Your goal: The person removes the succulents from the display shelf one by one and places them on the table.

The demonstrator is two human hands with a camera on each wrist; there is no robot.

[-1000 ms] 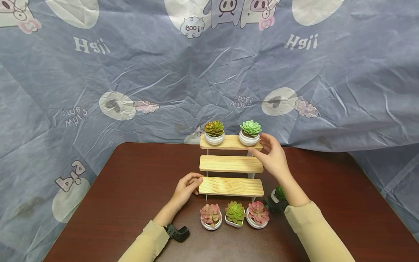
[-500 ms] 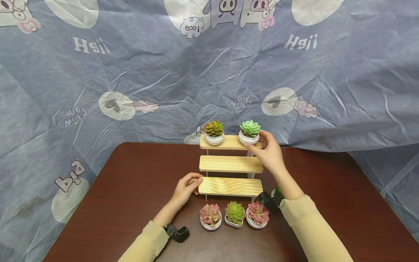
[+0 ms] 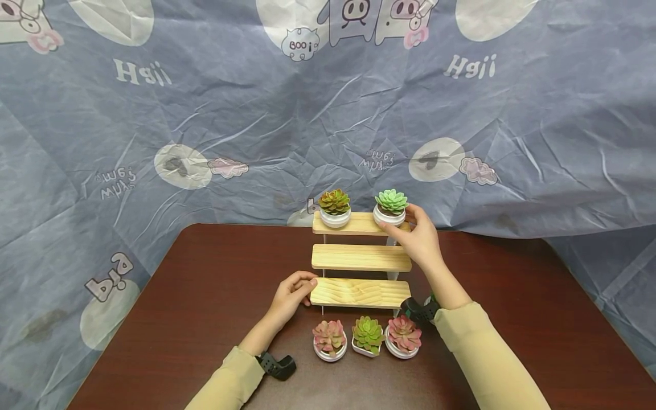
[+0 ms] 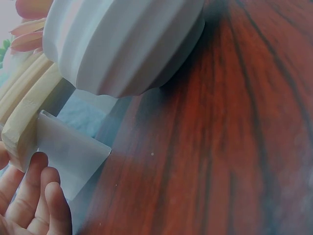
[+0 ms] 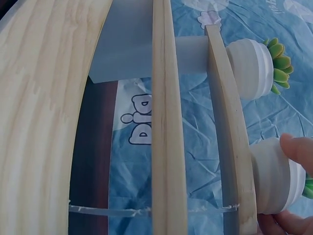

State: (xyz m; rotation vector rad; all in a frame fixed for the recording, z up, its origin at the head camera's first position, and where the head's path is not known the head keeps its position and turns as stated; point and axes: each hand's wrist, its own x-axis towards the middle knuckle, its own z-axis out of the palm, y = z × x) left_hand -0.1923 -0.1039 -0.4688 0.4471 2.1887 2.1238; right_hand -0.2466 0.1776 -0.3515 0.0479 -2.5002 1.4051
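Observation:
A three-tier wooden display stand (image 3: 360,258) stands on the table. My left hand (image 3: 288,297) grips the left end of its lowest shelf (image 3: 359,292); the left wrist view shows the fingers (image 4: 41,191) by the board's end and a translucent side panel (image 4: 71,152). On the top shelf, at the right, stands a mint-green potted succulent (image 3: 391,206). My right hand (image 3: 421,239) holds its white pot (image 5: 275,176), thumb and fingers on either side in the right wrist view. An olive-brown potted succulent (image 3: 335,208) stands at the top shelf's left end.
In front of the stand are a pink potted succulent (image 3: 330,340) at left, a green one (image 3: 367,336) in the middle and another pink one (image 3: 403,336) at right. The dark red table (image 3: 220,273) meets a grey-blue patterned cloth (image 3: 277,136) behind.
My right hand has moved slightly left and closed around the mint-green succulent's pot. The right forearm has shifted left, now covering the green plant beside the stand. The left hand stays put.

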